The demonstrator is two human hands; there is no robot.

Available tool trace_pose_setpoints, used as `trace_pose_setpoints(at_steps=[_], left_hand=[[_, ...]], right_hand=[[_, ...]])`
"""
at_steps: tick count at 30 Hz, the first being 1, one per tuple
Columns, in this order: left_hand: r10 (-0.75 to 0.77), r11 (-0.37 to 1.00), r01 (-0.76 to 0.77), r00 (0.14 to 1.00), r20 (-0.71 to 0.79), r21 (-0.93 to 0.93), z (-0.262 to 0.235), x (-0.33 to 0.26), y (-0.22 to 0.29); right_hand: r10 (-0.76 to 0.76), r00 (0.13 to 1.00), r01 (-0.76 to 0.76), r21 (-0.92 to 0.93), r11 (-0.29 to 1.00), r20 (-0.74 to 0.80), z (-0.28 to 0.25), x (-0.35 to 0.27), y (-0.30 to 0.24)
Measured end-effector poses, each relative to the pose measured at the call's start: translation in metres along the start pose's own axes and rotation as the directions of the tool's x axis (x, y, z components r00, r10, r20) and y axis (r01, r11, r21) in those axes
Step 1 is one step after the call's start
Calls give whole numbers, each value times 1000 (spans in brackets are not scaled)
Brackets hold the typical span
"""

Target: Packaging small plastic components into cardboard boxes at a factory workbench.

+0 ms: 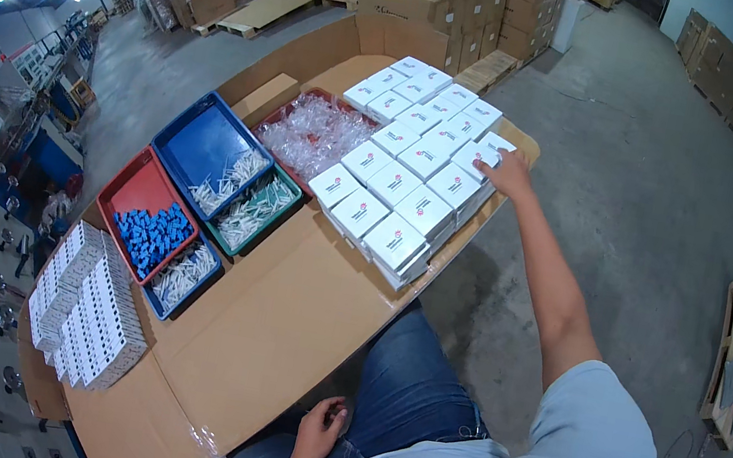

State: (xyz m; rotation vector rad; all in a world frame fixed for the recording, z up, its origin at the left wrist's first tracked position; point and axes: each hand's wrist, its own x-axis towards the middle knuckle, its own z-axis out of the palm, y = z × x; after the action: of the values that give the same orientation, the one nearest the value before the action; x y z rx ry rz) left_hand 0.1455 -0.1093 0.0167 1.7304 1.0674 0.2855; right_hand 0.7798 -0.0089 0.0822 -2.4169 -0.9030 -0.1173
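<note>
With half-curled right grip (513,176), touches white box (467,157) by tabletop's (269,339) far right corner, cannot tell if clasping; rests loosely open left grip (319,432), apparently empty, past near edge; likely stacked tight among like boxes (389,182) to save room

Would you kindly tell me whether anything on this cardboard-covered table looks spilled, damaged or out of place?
Nothing clearly stands out: the blue pieces lie inside their red tray, and the white boxes by the right hand form rows, only slightly uneven.
</note>
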Motion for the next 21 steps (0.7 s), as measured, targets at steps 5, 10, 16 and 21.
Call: trace_pose_setpoints(at_steps=[5,10,16,21], left_hand=[[-8,1000,8,999,-42,-18,2,5,6],[3,999,-6,997,-73,-43,-3,8,27],[-92,825,60,995,-29,-562,-8,15,50],[69,804,-106,994,-85,-585,-22,43,100]], right_hand=[[66,995,-74,112,991,75,-2,4,3],[186,982,-143,754,641,29,-25,9,22],[-191,973,-72,953,296,132,-76,-87,-52],[-453,834,-199,938,285,314,-80,-174,-134]])
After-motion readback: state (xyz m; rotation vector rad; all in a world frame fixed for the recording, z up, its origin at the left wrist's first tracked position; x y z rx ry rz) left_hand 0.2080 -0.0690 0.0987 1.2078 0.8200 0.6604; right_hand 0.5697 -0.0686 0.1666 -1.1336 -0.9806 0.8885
